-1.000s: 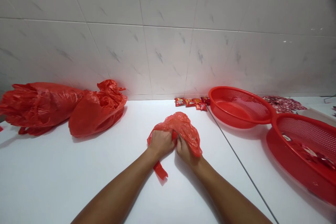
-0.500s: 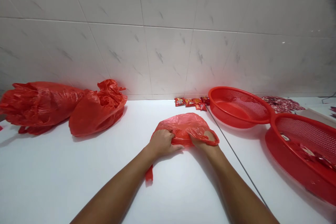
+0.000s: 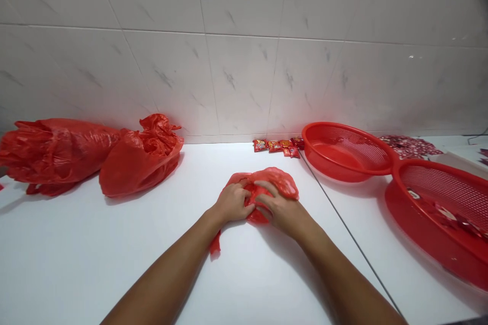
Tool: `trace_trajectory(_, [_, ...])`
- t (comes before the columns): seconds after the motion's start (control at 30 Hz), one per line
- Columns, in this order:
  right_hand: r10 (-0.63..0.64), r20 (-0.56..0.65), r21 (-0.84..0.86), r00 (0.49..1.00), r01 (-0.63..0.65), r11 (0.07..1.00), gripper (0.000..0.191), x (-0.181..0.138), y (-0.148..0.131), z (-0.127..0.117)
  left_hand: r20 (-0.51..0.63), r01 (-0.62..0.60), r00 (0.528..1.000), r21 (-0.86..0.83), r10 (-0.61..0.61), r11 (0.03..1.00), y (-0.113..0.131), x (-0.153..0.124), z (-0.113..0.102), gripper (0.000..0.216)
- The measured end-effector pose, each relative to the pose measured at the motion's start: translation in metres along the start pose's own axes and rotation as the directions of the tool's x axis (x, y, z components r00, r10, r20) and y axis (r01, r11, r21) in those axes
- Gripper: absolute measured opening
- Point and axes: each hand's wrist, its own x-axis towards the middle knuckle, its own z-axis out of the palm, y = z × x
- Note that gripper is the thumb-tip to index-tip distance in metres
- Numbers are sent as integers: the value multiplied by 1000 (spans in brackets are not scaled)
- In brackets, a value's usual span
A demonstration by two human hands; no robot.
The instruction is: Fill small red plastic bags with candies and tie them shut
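Note:
A thin red plastic bag (image 3: 280,177) lies crumpled on the white table in front of me, one strip of it trailing out under my left wrist. My left hand (image 3: 233,202) grips the bag's near left side, fingers curled into the plastic. My right hand (image 3: 280,209) is on top of the bag from the right, outside it, its fingers bent and slightly apart over the film. Whether the right fingertips pinch the plastic is hard to see. The bag's inside is hidden by folds and fingers.
Several small red packets (image 3: 280,146) lie by the tiled wall. Two stuffed red bags (image 3: 143,162) rest at the left. On the right stand a red mesh basket (image 3: 343,175) and a nearer one (image 3: 427,228) holding small items. A dark seam (image 3: 343,218) crosses the table.
My right hand has come out of the bag's opening and now lies on top of the plastic, closer to my left hand. The bag has become smaller and more bunched.

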Motion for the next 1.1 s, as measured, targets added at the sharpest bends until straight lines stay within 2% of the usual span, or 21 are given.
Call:
trace_trajectory(0.13, [20, 13, -256, 1000, -16, 967, 49, 12, 8, -13, 21, -79, 997, -55, 80, 995, 4, -3, -3, 33])
trace_trajectory(0.2, [99, 5, -290, 995, -93, 952, 77, 15, 19, -19, 11, -139, 990, -82, 140, 987, 5, -3, -3, 29])
trace_trajectory(0.3, [262, 70, -304, 962, -230, 924, 116, 17, 36, -20, -6, -186, 983, -79, 186, 979, 6, -3, -4, 22])
trace_trajectory(0.37, [330, 120, -324, 936, -277, 905, 127, 18, 46, -17, -19, -154, 988, -49, 153, 987, 7, -2, -4, 36])
trace_trajectory(0.5, [389, 199, -389, 899, -292, 874, 122, 22, 56, -8, -24, -10, 1000, 8, 10, 1000, 6, -1, -2, 72])
trace_trajectory(0.57, [376, 225, -379, 899, -275, 883, 117, 24, 58, -4, -10, 58, 998, 35, -58, 998, 3, -1, 1, 76])
trace_trajectory(0.6, [336, 224, -335, 915, -251, 908, 111, 25, 58, -3, -6, 89, 996, 49, -89, 995, 0, -1, 2, 76])
trace_trajectory(0.67, [228, 130, -135, 965, -210, 968, 93, 29, 60, -5, -20, 160, 987, 81, -159, 984, -7, -1, 4, 75])
trace_trajectory(0.7, [204, 15, 13, 979, -204, 979, 82, 32, 62, -8, -36, 199, 980, 94, -196, 976, -11, -1, 4, 74])
trace_trajectory(0.73, [230, -139, 180, 963, -204, 962, 73, 34, 64, -12, -55, 238, 971, 105, -233, 965, -16, 0, 5, 73])
trace_trajectory(0.77, [309, -302, 353, 902, -196, 915, 66, 36, 69, -19, -76, 276, 960, 114, -268, 954, -21, 0, 5, 73])
trace_trajectory(0.8, [424, -441, 510, 791, -168, 844, 60, 37, 75, -27, -96, 309, 950, 119, -298, 944, -25, 0, 6, 74])
trace_trajectory(0.83, [546, -535, 636, 645, -118, 763, 56, 37, 82, -36, -113, 335, 940, 121, -322, 934, -29, 1, 6, 74])
trace_trajectory(0.9, [732, -585, 779, 350, -6, 626, 59, 32, 100, -58, -134, 367, 927, 120, -351, 922, -35, 2, 6, 75])
trace_trajectory(0.93, [786, -574, 811, 230, 24, 584, 62, 27, 110, -69, -141, 375, 923, 119, -359, 919, -37, 2, 5, 74])
trace_trajectory(0.97, [816, -563, 825, 133, 28, 565, 65, 20, 120, -80, -144, 378, 922, 118, -360, 918, -38, 3, 5, 73])
trace_trajectory(1.03, [824, -566, 824, 33, 16, 566, 65, 6, 138, -100, -147, 374, 923, 116, -357, 920, -39, 4, 5, 72])
trace_trajectory(1.1, [807, -590, 808, -27, -5, 590, 65, -6, 153, -116, -149, 369, 924, 116, -351, 922, -39, 5, 4, 72])
